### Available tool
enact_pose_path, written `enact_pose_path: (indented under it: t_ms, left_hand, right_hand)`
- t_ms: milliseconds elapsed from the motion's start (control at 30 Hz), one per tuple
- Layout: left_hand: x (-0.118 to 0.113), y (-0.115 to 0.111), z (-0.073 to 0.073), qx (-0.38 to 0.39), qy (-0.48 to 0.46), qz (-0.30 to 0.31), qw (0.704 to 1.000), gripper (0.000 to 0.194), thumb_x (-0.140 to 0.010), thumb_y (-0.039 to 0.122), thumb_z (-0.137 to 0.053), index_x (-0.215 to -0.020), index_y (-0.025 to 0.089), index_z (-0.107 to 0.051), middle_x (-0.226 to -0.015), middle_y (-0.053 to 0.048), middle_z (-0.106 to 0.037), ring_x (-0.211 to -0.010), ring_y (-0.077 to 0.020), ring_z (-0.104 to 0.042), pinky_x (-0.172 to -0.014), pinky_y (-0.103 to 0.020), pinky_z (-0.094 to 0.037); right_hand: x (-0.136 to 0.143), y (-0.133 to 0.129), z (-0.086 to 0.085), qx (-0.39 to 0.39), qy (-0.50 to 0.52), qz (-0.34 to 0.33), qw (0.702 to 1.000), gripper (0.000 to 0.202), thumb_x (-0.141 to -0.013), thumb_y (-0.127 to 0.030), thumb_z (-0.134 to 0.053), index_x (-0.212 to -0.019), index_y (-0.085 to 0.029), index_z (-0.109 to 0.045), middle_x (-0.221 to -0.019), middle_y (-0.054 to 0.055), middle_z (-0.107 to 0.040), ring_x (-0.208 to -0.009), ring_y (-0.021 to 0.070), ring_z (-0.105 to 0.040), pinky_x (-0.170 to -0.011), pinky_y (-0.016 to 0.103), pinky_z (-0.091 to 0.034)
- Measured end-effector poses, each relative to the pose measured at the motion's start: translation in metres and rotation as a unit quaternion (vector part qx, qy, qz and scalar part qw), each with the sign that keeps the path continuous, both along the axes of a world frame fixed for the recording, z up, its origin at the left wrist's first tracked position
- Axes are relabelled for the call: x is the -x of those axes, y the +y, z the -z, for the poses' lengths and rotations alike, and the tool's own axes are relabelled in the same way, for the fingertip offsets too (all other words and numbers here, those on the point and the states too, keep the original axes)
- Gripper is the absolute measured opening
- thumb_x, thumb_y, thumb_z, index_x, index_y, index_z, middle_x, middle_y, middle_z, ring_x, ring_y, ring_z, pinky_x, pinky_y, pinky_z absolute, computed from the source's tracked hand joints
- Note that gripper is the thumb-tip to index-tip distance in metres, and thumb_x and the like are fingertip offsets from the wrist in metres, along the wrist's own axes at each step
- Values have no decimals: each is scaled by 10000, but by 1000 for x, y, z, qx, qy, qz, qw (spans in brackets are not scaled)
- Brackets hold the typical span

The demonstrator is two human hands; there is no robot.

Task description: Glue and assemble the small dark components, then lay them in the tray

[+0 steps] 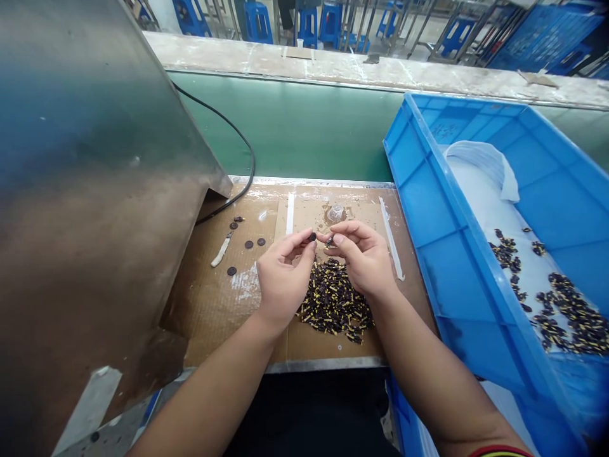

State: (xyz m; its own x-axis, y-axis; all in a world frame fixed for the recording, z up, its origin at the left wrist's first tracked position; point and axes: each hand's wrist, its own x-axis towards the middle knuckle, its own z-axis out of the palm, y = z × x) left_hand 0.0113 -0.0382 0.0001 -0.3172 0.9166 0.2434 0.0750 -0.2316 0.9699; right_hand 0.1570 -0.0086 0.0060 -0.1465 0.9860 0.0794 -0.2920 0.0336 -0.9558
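Over the cardboard-covered work surface, my left hand (287, 270) pinches a small round black disc (313, 237) between thumb and forefinger. Close beside it, my right hand (364, 254) pinches a small dark piece (329, 241) at its fingertips; its exact kind is too small to tell. The two held pieces are slightly apart. Below and between my hands spreads a pile of small black-and-yellow parts (335, 298). To the left lie several loose black discs (248, 244) and a small knife with a pale handle (220, 251).
A large blue crate (419, 190) on the right holds white sheeting and more black-and-yellow parts (578, 314). A big metal housing (95, 158) stands at the left, with a black cable (238, 130) by it. Behind the cardboard runs a green surface (304, 120).
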Motion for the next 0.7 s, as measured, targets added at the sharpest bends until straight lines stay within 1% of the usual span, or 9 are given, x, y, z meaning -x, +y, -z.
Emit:
enact_pose_path:
  t_ms: [67, 133, 233, 300, 367, 433, 533, 600, 700]
  left_hand:
    - [3, 0, 1, -42, 50, 5, 998, 239, -864, 209, -750, -1101, 205, -771, -1059, -86, -739, -948, -183, -711, -900, -332, -599]
    - [6, 0, 1, -73, 70, 12, 995, 195, -862, 199, -753, -1053, 223, -784, -1033, -74, -737, -952, -182, -706, -911, -343, -593]
    - [8, 0, -2, -81, 40, 32, 995, 138, -848, 190, -769, -978, 227, -795, -1038, -72, -744, -967, -188, -715, -940, -360, -591]
    - [8, 0, -5, -59, -20, 48, 997, 130, -830, 183, -789, -954, 219, -797, -1053, -78, -752, -970, -187, -724, -960, -356, -588]
    - [8, 1, -8, -18, -121, 71, 990, 129, -799, 193, -823, -925, 213, -798, -1010, -76, -763, -939, -174, -732, -933, -321, -596]
    - [9, 3, -10, 34, -251, 105, 962, 155, -752, 218, -868, -888, 214, -792, -960, -63, -768, -891, -149, -734, -864, -262, -605]
    - [10, 6, -11, 94, -392, 136, 905, 217, -697, 234, -911, -870, 215, -781, -932, -40, -767, -825, -98, -718, -779, -172, -587]
    - [11, 8, -11, 113, -426, 137, 887, 236, -690, 241, -918, -878, 206, -780, -934, -33, -764, -804, -72, -704, -765, -137, -573]
    - [10, 8, -10, 132, -437, 129, 881, 231, -696, 269, -918, -863, 193, -777, -934, -33, -760, -790, -63, -691, -755, -126, -567]
  right_hand:
    - [0, -1, -1, 15, 14, -11, 1000, 134, -873, -309, -759, -978, -234, -722, -901, 17, -759, -918, 159, -753, -758, 255, -658]
    - [-1, -1, -3, 40, 36, -26, 998, 128, -865, -308, -772, -961, -236, -726, -880, 9, -756, -900, 156, -753, -751, 255, -662]
    - [-2, -1, -7, 76, 66, -41, 994, 142, -843, -312, -796, -940, -232, -730, -851, 3, -756, -840, 141, -753, -726, 242, -661]
    - [-2, 0, -9, 95, 83, -46, 991, 150, -834, -317, -806, -927, -230, -728, -841, 1, -759, -800, 130, -752, -692, 218, -650]
    - [-2, 0, -10, 103, 101, -46, 988, 143, -830, -318, -811, -893, -229, -719, -819, -6, -753, -793, 129, -757, -655, 193, -630]
    - [-1, -1, -11, 90, 111, -33, 989, 134, -831, -312, -810, -871, -234, -710, -777, -22, -734, -789, 130, -760, -603, 169, -599]
    - [2, -3, -12, 31, 75, 0, 997, 156, -857, -315, -786, -991, -260, -727, -784, -31, -727, -773, 126, -752, -561, 172, -574]
    - [4, -5, -13, -13, 28, 19, 999, 179, -885, -332, -757, -1049, -263, -737, -829, -20, -743, -780, 127, -746, -584, 197, -589]
    - [6, -10, -14, -53, -26, 41, 997, 148, -891, -319, -751, -1026, -257, -762, -874, -6, -764, -813, 136, -749, -646, 233, -620]
